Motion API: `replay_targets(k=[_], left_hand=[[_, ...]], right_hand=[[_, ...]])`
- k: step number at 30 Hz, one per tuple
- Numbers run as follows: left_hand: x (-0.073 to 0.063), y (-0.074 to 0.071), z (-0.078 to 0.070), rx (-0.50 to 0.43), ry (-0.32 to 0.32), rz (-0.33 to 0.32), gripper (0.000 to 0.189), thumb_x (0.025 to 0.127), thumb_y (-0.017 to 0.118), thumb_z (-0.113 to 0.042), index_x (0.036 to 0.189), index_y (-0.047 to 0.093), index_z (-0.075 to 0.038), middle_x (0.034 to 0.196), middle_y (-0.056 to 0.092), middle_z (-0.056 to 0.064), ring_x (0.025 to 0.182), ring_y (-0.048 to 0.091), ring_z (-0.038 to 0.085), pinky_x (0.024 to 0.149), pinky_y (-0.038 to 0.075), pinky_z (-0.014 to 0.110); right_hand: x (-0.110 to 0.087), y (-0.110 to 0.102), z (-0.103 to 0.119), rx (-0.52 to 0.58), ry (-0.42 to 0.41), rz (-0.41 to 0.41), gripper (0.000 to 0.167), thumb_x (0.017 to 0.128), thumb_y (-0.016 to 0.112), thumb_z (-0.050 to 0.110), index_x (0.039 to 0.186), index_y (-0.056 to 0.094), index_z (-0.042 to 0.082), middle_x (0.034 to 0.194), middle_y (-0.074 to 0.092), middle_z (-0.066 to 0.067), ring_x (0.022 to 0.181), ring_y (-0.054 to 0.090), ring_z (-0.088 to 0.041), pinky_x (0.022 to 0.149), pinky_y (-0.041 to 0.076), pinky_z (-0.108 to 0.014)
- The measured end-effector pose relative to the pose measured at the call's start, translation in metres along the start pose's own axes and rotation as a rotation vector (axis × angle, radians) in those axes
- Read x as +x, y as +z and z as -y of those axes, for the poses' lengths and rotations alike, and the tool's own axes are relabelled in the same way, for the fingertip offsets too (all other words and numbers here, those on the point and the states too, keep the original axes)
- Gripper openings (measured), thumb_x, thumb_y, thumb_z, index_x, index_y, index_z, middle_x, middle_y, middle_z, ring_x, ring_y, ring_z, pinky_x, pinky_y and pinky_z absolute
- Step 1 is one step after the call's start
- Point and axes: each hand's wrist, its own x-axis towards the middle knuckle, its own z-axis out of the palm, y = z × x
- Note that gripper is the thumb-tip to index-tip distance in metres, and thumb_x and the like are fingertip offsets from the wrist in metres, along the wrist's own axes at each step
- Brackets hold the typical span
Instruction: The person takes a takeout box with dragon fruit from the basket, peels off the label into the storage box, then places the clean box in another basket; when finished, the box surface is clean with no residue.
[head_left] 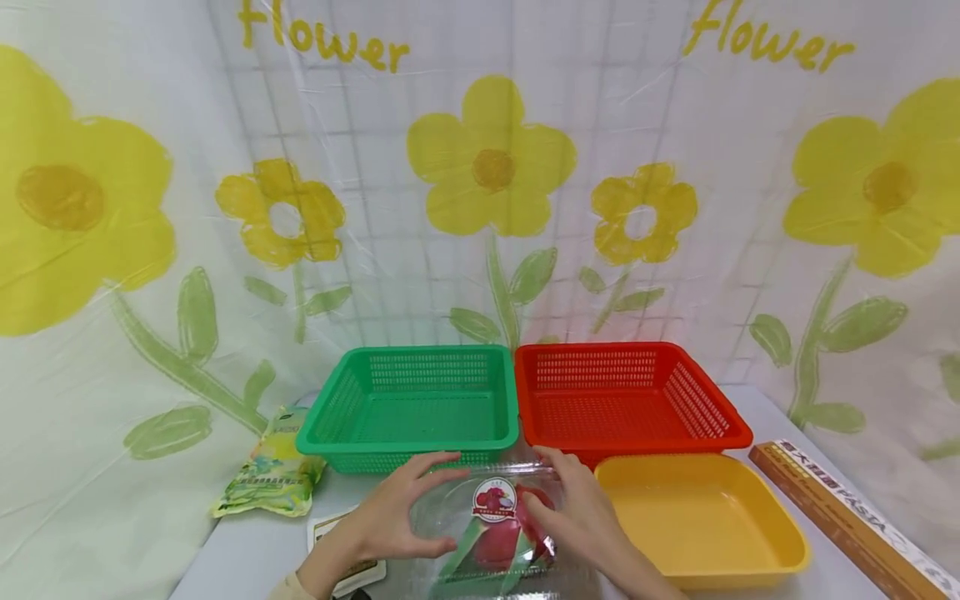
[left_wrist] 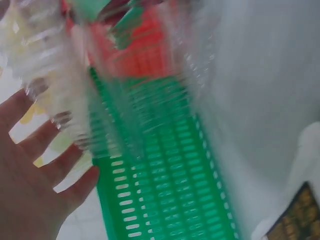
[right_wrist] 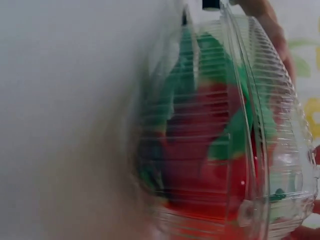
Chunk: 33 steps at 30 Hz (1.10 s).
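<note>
Press evenly and lightly from both sides, keeping the clear box (head_left: pixel 486 532) level so as not to dent the thin plastic or jostle the red-and-green fruit (right_wrist: pixel 210 145) inside. Lies between left hand (head_left: pixel 393 510), with fingers spread and tips against the plastic, and right hand (head_left: pixel 579 510), with fingers apart at the opposite side and thumb reaching over the top; sits just in front of the green basket (head_left: pixel 360 458) and left of the yellow tray (head_left: pixel 697 533).

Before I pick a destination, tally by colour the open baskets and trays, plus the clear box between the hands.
Green basket: 1
Red basket: 1
Yellow tray: 1
Clear box: 1
Total: 4
</note>
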Motion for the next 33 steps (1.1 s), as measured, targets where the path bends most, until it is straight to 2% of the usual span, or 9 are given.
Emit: replay_targets(k=[2,6,9,13,18,23,27,33], left_hand=[[-0.003,0.002,-0.001,-0.003,0.014,-0.006,0.075,0.077,0.078,-0.052,0.144,0.052,-0.028,0.149,0.043,-0.003,0.134,0.042,0.02,0.095,0.048,0.054],[-0.008,0.006,0.0,-0.015,0.002,-0.004,0.077,0.077,0.078,-0.052,0.145,0.05,-0.029,0.149,0.044,0.0,0.134,0.041,0.017,0.095,0.048,0.052],[-0.01,0.009,0.002,-0.01,-0.002,0.002,0.076,0.078,0.078,-0.053,0.145,0.05,-0.029,0.149,0.044,0.002,0.135,0.04,0.016,0.095,0.049,0.051],[-0.011,0.012,0.006,0.002,0.043,-0.007,0.074,0.078,0.077,-0.053,0.143,0.053,-0.024,0.148,0.045,0.004,0.133,0.042,0.02,0.094,0.049,0.051],[-0.007,0.012,0.012,-0.048,0.073,0.012,0.073,0.078,0.077,-0.054,0.141,0.054,-0.026,0.147,0.046,0.005,0.135,0.042,0.021,0.097,0.048,0.051],[-0.006,0.013,0.016,-0.079,0.095,0.019,0.072,0.079,0.079,-0.05,0.141,0.054,-0.025,0.146,0.046,0.006,0.133,0.043,0.023,0.095,0.049,0.05],[-0.003,0.013,0.017,-0.126,0.079,0.031,0.072,0.077,0.08,-0.047,0.141,0.054,-0.025,0.147,0.045,0.005,0.135,0.042,0.022,0.097,0.047,0.05],[0.002,0.011,0.018,-0.162,0.047,0.058,0.072,0.078,0.079,-0.05,0.142,0.053,-0.027,0.149,0.044,0.004,0.137,0.039,0.021,0.099,0.045,0.053]], right_hand=[[0.004,0.0,0.002,-0.036,-0.016,0.041,0.056,0.078,0.079,0.028,0.13,0.06,0.016,0.105,0.063,-0.003,0.093,0.058,-0.02,0.078,0.052,-0.039],[0.009,0.001,0.008,-0.085,-0.058,0.114,0.054,0.078,0.078,0.031,0.127,0.062,0.014,0.099,0.064,-0.003,0.087,0.057,-0.018,0.069,0.049,-0.034],[0.012,0.003,0.009,-0.101,-0.082,0.142,0.05,0.078,0.077,0.031,0.123,0.064,0.013,0.094,0.064,-0.001,0.084,0.056,-0.018,0.065,0.047,-0.033],[0.015,0.005,0.008,-0.092,-0.106,0.154,0.043,0.079,0.076,0.026,0.119,0.066,0.011,0.092,0.067,-0.001,0.083,0.06,-0.018,0.067,0.049,-0.033],[0.018,0.006,0.005,-0.08,-0.13,0.154,0.036,0.081,0.076,0.017,0.114,0.068,0.009,0.091,0.07,-0.001,0.082,0.066,-0.017,0.068,0.053,-0.034],[0.02,0.007,0.005,-0.059,-0.126,0.167,0.031,0.081,0.078,0.015,0.11,0.069,0.009,0.087,0.069,0.0,0.077,0.066,-0.014,0.065,0.053,-0.03],[0.024,0.008,0.007,-0.025,-0.12,0.198,0.03,0.081,0.079,0.014,0.109,0.069,0.009,0.084,0.069,0.002,0.073,0.064,-0.011,0.061,0.051,-0.028],[0.03,0.008,0.011,0.039,-0.109,0.286,0.025,0.082,0.079,0.016,0.105,0.072,0.009,0.078,0.066,0.006,0.07,0.061,-0.01,0.06,0.05,-0.028]])
